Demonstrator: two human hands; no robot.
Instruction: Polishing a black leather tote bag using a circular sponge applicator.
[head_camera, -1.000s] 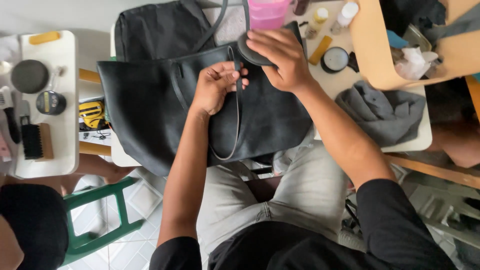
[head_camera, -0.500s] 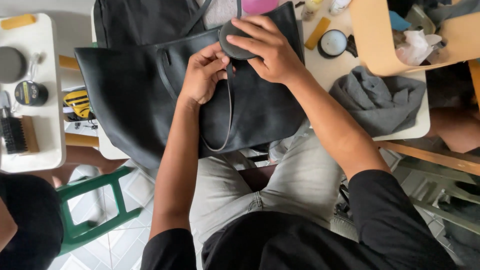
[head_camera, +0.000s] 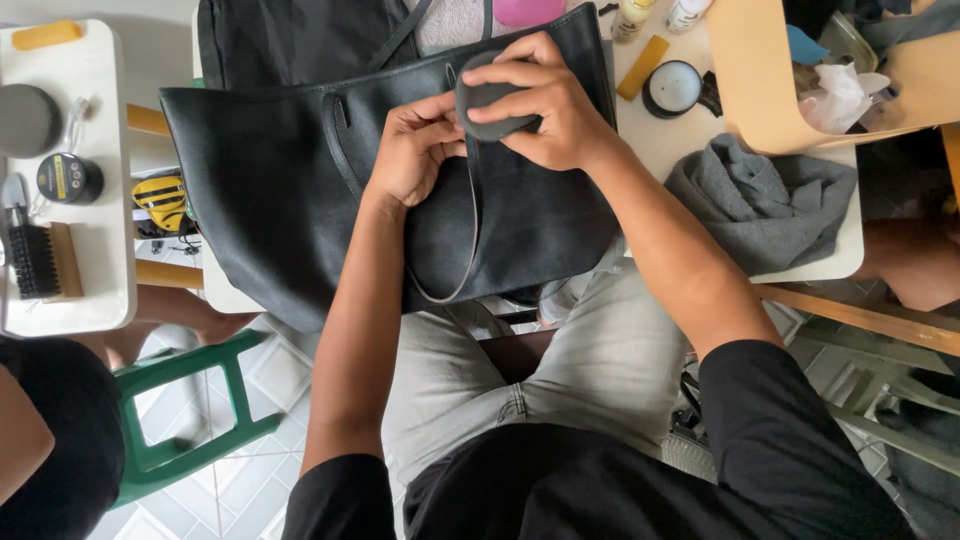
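A dark grey round pad (head_camera: 492, 108) is gripped by the curled fingers of the right hand (head_camera: 545, 105) and pressed on the upper edge of a black leather tote bag (head_camera: 270, 190). Just left of it, the bag's thin strap (head_camera: 470, 230) is pinched by the bent fingers of the left hand (head_camera: 412, 150). The bag is laid over the white counter (head_camera: 690, 140). To the right of the fingers a crumpled grey cloth (head_camera: 765, 205) is seen, and above it a round tin (head_camera: 672, 88).
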